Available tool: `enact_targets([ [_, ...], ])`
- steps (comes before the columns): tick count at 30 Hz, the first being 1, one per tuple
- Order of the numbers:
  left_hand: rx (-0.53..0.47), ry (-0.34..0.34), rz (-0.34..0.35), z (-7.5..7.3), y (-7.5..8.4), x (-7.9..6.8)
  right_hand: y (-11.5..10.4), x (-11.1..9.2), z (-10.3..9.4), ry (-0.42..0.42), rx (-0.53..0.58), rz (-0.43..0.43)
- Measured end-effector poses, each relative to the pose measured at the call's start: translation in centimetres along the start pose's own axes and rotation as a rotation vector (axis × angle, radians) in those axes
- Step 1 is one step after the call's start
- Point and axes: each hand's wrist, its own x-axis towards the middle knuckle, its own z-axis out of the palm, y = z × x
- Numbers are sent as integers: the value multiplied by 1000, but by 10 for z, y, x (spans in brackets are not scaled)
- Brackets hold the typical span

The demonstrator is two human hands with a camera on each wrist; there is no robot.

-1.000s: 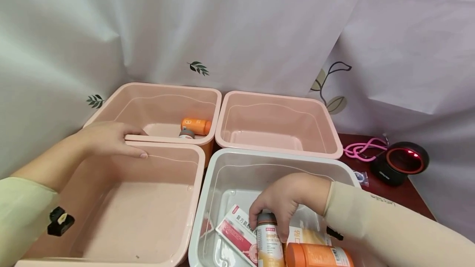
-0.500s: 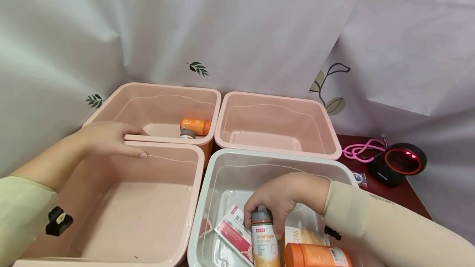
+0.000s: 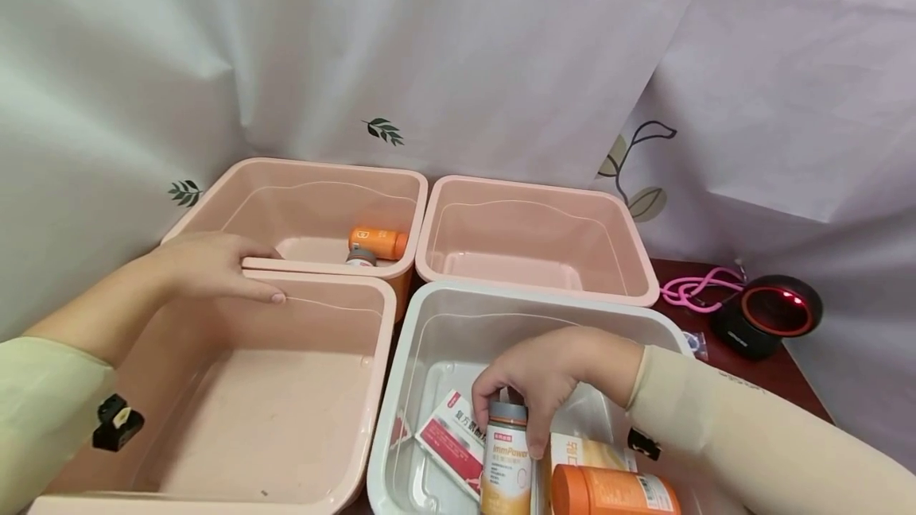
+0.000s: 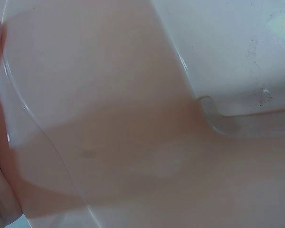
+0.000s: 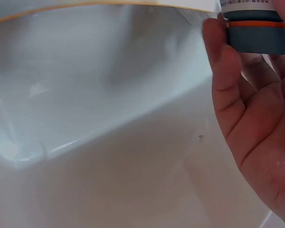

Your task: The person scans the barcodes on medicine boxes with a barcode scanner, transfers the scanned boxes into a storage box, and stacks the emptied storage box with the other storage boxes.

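My right hand (image 3: 533,376) holds a white-and-yellow supplement bottle (image 3: 506,459) by its grey-capped end, inside the grey bin (image 3: 422,332). The grey cap (image 5: 260,39) with its orange ring shows in the right wrist view, fingers around it. Beside the bottle lie a white-and-pink medicine box (image 3: 452,443), a white-and-yellow box (image 3: 590,451) and an orange bottle (image 3: 615,491) on its side. My left hand (image 3: 207,265) grips the adjoining rims of two pink bins, thumb within the near bin (image 3: 286,404) and fingers over the far side, fingertips hidden.
The back-left pink bin (image 3: 308,169) contains an orange bottle (image 3: 378,242) and a grey-capped bottle (image 3: 361,257). Another pink bin (image 3: 529,189) stands back right. A black scanner (image 3: 769,316) and a pink cord (image 3: 697,290) sit on the dark red table. White curtains hang behind.
The right hand and bottle have shifted a little to the left, and more of the bottle's label shows. My left hand stays on the rims.
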Motion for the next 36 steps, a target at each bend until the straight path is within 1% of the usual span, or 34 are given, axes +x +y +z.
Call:
enact_targets([
  [2,4,-2,-3,0,0,0,-1,0,0,25,3,-25],
  [4,7,-4,3,0,0,0,-2,0,-1,49,21,-81],
  [7,9,-8,5,-1,0,0,-7,-1,-2,82,51,-205],
  [10,9,-9,-2,0,1,-1,-10,-3,-5,88,133,-323],
  [12,2,-12,-9,0,1,-1,-11,-6,-6,98,174,-365],
  [14,-1,-12,-4,0,1,0,-10,-9,-9,114,199,-386],
  [18,-6,-15,3,1,0,1,-7,-13,-13,143,185,-385],
  [21,-6,-12,-5,0,0,2,-3,-14,-15,141,139,-372],
  [24,-3,-4,-9,0,0,2,0,-14,-16,129,51,-367],
  [28,-1,-7,7,0,0,2,2,-12,-17,141,-73,-377],
  [32,5,-8,-3,1,-1,0,-2,-12,-18,168,-123,-373],
  [36,12,-5,-12,0,-1,0,-13,-25,-19,239,-172,-333],
])
